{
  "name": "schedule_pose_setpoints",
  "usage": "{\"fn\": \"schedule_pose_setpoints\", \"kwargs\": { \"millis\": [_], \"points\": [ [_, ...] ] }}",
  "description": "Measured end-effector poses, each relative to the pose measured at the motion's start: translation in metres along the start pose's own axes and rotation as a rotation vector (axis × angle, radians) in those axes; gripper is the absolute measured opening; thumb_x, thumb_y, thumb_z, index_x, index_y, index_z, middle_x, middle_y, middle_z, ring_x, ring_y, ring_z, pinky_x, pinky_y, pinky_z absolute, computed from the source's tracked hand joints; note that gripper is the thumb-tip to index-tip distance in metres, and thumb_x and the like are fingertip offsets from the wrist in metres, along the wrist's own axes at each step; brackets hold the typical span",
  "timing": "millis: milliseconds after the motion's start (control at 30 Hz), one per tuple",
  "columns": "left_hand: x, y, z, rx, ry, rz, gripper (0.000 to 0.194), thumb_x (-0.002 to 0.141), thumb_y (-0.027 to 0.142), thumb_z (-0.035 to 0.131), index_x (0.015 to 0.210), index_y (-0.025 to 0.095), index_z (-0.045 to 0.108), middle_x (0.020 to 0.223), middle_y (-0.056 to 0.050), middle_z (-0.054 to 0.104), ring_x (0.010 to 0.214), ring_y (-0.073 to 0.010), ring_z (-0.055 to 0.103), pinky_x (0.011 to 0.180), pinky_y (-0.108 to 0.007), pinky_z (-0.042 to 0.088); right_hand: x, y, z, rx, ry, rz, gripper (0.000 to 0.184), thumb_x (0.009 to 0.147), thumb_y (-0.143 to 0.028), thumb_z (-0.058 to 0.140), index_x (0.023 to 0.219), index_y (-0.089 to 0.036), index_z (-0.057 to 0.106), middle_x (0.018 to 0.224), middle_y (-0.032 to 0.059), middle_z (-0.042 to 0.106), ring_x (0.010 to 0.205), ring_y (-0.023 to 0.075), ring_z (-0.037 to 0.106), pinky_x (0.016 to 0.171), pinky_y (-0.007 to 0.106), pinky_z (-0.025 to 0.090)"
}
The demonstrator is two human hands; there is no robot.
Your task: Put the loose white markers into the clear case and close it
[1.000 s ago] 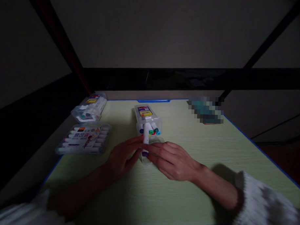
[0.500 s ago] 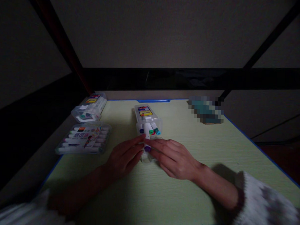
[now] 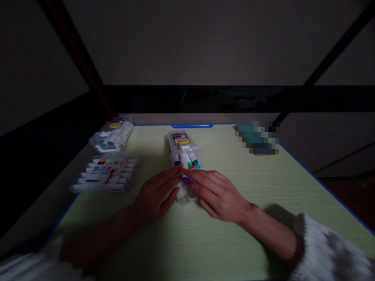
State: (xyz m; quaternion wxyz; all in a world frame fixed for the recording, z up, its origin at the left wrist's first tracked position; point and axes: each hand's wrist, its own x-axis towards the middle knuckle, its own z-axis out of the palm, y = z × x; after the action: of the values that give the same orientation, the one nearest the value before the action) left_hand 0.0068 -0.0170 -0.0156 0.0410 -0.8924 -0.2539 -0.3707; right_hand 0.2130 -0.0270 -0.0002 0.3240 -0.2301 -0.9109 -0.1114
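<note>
A white marker with a purple end (image 3: pixel 185 179) sticks out toward me from the mouth of a clear plastic marker case (image 3: pixel 184 147). Fingertips of my left hand (image 3: pixel 156 193) press on the marker from the left. From the other side, the fingers of my right hand (image 3: pixel 221 195) close on the same marker. Several more markers show inside the case, with dark blue, green, red, teal and light blue ends. The case's clear flap (image 3: pixel 185 196) lies folded down on the table, partly covered by my hands.
Left of my hands lies a flat clear pack of markers (image 3: pixel 104 173). Behind it stands a second clear marker case (image 3: pixel 113 134). A blurred-out flat object (image 3: pixel 257 139) rests at the back right of the pale green, blue-edged table (image 3: pixel 232 252).
The purple-ended marker has slid a little farther into the case, away from me. Both hands moved slightly forward with it.
</note>
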Motion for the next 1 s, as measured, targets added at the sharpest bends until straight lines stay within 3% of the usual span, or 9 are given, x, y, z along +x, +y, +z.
{"fn": "schedule_pose_setpoints", "kwargs": {
  "millis": [1000],
  "points": [
    [0.0016, 0.0001, 0.0022, 0.124, -0.139, -0.045, 0.027, 0.087, 0.016, 0.040, 0.111, 0.010, 0.049, 0.131, -0.017, 0.040, 0.109, -0.0254, 0.042, 0.090, -0.041, 0.040, 0.0004, 0.0017, 0.0020, -0.021, -0.126, 0.133, 0.034, 0.083, -0.013, 0.039, 0.112, -0.004, 0.053, 0.130, 0.0142, 0.046, 0.114, 0.0243, 0.041, 0.091, 0.039, 0.039]
  ]
}}
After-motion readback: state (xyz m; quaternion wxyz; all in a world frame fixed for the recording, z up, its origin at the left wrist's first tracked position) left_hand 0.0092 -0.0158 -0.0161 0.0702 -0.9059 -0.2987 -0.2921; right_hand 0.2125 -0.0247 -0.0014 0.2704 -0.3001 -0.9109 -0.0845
